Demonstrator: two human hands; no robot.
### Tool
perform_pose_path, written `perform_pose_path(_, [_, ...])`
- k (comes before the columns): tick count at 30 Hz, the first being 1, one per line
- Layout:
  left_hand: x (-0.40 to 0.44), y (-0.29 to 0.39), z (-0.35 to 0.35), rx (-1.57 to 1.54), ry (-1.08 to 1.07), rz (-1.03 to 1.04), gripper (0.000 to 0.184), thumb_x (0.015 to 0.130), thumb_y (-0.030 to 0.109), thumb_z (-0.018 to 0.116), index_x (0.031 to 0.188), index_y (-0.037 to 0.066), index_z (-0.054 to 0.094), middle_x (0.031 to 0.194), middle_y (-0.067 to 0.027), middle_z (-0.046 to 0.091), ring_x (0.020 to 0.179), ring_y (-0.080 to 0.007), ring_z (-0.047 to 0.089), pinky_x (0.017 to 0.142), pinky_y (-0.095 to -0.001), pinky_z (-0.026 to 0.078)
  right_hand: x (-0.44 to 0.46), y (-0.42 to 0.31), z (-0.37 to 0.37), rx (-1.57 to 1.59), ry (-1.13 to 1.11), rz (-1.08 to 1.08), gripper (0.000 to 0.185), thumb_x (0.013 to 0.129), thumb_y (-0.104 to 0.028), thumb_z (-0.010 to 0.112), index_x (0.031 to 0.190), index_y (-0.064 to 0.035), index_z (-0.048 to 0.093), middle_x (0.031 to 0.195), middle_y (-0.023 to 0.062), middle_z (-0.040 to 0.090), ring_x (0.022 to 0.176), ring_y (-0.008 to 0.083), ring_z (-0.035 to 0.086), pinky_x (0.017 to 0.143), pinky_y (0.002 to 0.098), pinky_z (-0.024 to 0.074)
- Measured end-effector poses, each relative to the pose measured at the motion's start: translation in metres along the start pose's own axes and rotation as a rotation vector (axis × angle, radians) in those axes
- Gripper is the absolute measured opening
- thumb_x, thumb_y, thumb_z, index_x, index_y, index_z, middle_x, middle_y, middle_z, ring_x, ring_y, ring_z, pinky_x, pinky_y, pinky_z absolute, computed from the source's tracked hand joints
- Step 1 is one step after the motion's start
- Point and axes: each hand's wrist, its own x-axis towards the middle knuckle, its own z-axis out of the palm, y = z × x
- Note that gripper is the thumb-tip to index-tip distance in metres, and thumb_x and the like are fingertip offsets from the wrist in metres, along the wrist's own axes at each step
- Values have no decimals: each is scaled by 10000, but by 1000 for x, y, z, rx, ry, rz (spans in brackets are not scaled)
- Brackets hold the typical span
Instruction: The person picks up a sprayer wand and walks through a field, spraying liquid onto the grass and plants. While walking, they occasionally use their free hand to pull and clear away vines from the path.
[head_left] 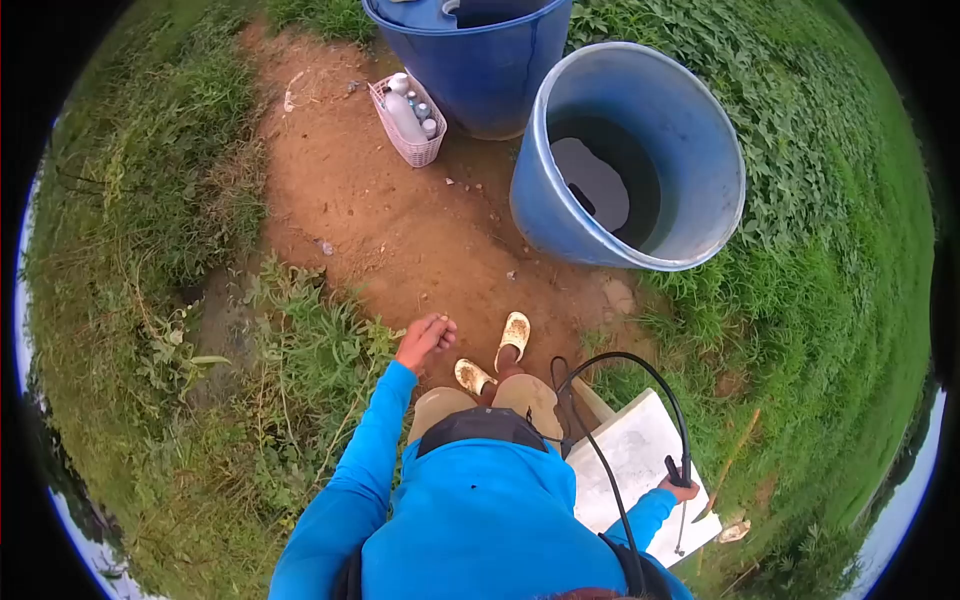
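A black handle [677,470] of smooth, hard-looking material is held over the edge of a flat white board [625,450] by the right hand [682,490], whose fingers are closed around it. A thin rod [682,530] ends in a small tip below that hand, and a glossy black hose [655,372] is looped above the board. The board is marked with greyish smudges. The fingers of the left hand [428,338] are curled over the reddish bare soil [350,215]; whether anything is pinched between them cannot be told.

The palm side of the right hand is hidden, and the join between rod and handle is perhaps covered by the fingers, though this is poorly seen at such a size. The far blue barrel [480,75] is cut off by the top of the view.

Dark liquid with a pale, glossy patch is held in the near blue barrel [690,130], which is round, open and scuffed at the rim. Beside the far barrel, white and clear bottles [405,115] are packed in a pink lattice basket [418,152]. Pale, mud-stained clogs [514,330] are worn on the soil. A wooden stick [744,440] is seen on the grass [800,370] beyond the board.
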Motion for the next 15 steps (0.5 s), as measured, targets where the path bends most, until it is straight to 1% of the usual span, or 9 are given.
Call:
perform_pose_path(1, [6, -6, 5, -16, 14, 23, 318, 942, 353, 479, 945, 57, 595, 795, 3, 587, 713, -65, 538, 630, -218, 439, -2, -11, 21, 70, 10, -75, 309, 761, -323, 519, 824, -22, 541, 918, 137, 567, 887, 309, 575, 826, 459, 465])
perform_pose_path(2, [8, -11, 10, -31, 25, 40, 314, 938, 362, 487, 926, 67, 593, 757, 4, 578, 689, -66, 536, 604, -211, 429, 12, -19, 35, 106, -61, -110, 300, 755, -320, 529, 812, -25, 539, 897, 137, 566, 866, 302, 577, 829, 456, 463])
perform_pose_path(3, [-26, 15, -33, -7, 106, -15, 314, 938, 362, 487, 926, 67, 593, 757, 4, 578, 689, -66, 536, 604, -211, 429, -18, -14, 30, 71, -92, -99, 293, 748, -317, 539, 799, -29, 537, 877, 137, 565, 845, 295, 579, 832, 452, 461])
perform_pose_path(5, [-12, 28, -23, 34, 96, 15, 309, 939, 355, 488, 924, 64, 592, 753, 7, 568, 685, -64, 530, 608, -207, 428, -13, -33, 85, 107, -151, -164, 282, 739, -305, 571, 812, -32, 559, 882, 134, 578, 836, 281, 583, 820, 446, 464])
perform_pose_path(7, [6, 31, -19, 10, 94, 32, 302, 943, 338, 483, 925, 56, 592, 766, 8, 571, 695, -65, 526, 622, -210, 433, -64, -61, 155, 192, -322, -251, 226, 761, -256, 570, 796, -36, 532, 847, 117, 586, 754, 260, 592, 743, 408, 507])
perform_pose_path(8, [9, 32, -22, 6, 97, 24, 295, 947, 320, 478, 925, 49, 593, 778, 10, 574, 704, -66, 523, 637, -213, 438, -87, -67, 179, 194, -331, -241, 226, 761, -256, 570, 796, -36, 532, 847, 117, 586, 754, 260, 592, 743, 408, 507])
perform_pose_path(11, [14, 34, -34, -35, 114, 52, 288, 948, 312, 478, 921, 48, 591, 772, 4, 570, 697, -65, 523, 635, -210, 438, -166, -87, 244, 161, -606, -262, 203, 754, -209, 589, 825, -21, 555, 848, 111, 584, 748, 235, 586, 747, 386, 503])
perform_pose_path(13, [16, 35, -43, -79, 123, 58, 288, 948, 312, 479, 918, 49, 591, 770, 4, 569, 692, -64, 522, 629, -209, 437, -235, -92, 275, 132, -846, -341, 199, 749, -160, 592, 885, -15, 569, 879, 107, 583, 789, 220, 586, 741, 375, 500])
perform_pose_path(15, [21, 38, -61, -122, 139, 82, 288, 949, 313, 479, 915, 51, 591, 767, 3, 568, 687, -63, 522, 623, -207, 435, -300, -90, 298, 105, -953, -399, 209, 740, -136, 590, 907, -12, 564, 929, 110, 565, 838, 214, 567, 734, 368, 491])
